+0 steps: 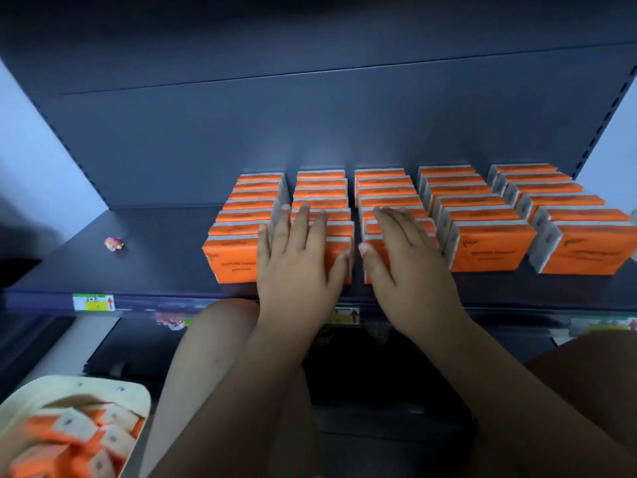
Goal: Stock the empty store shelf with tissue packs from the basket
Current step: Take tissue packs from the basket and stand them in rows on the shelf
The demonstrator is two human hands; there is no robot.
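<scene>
The dark shelf [155,263] carries five rows of orange tissue packs [493,250], standing one behind another on its middle and right part, and the cream basket [138,391] at the lower left holds more such packs in a loose heap. The left hand [296,260] lies flat with straight fingers on the second row from the left, the right hand [410,263] likewise on the third row — neither grips anything. A small pink object [114,243] sits on the shelf, well apart from the packs.
</scene>
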